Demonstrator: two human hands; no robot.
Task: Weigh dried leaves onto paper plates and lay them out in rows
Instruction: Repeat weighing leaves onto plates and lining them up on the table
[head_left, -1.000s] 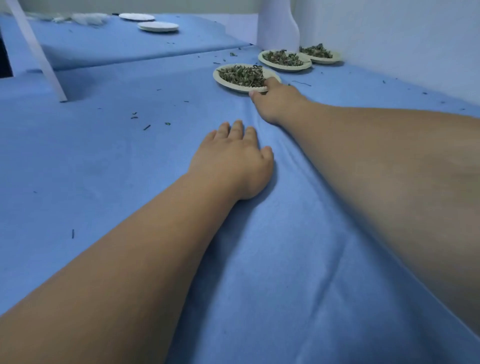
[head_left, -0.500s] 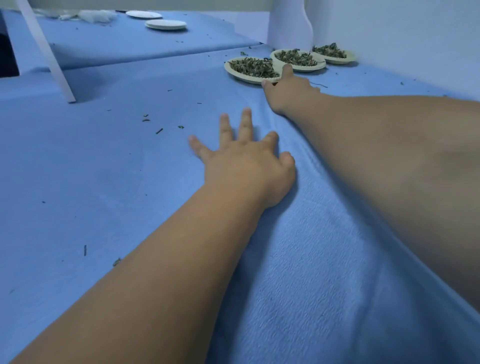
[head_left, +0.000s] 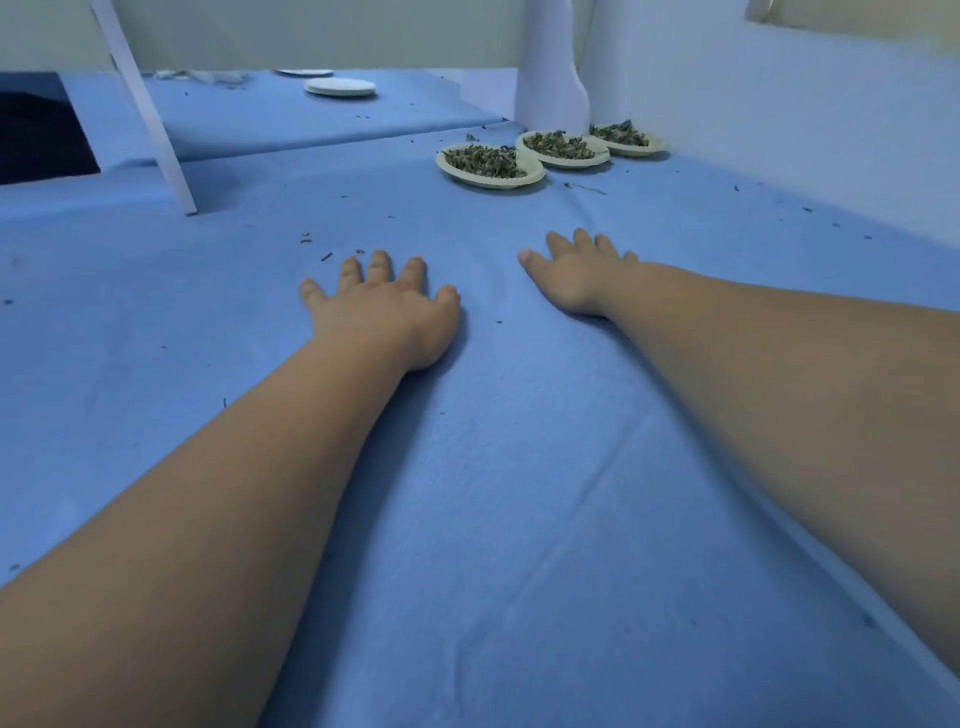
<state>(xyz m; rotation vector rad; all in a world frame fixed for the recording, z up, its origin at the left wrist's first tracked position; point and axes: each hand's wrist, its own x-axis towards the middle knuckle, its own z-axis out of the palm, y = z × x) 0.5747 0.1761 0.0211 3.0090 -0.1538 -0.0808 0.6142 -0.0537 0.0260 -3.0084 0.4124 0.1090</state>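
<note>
open cloth (head_left: 493, 467) ahead, plates (head_left: 491, 179) far-right, post (head_left: 150, 119) left

Drying workroom: blue cloth (head_left: 519, 519) under leaf-filled plates (head_left: 491, 179).

Left hand (head_left: 382, 306) and right hand (head_left: 576, 273) are both lying flat on the blue counter (head_left: 519, 493), fingers (head_left: 379, 265) spread, holding nothing. Three plates (head_left: 491, 182) of leaves (head_left: 480, 160) are sitting close together in a row way back, well away from the hands.

Feed check, head view. I see the person's left forearm (head_left: 208, 493) and right forearm (head_left: 779, 389) bare from frame edge to wrist. The left hand (head_left: 382, 306) and right hand (head_left: 576, 275) are bare, with short, rounded fingers. The right thumb (head_left: 524, 255) shows a short-trimmed nail. Finer surface detail is blurred.
</note>
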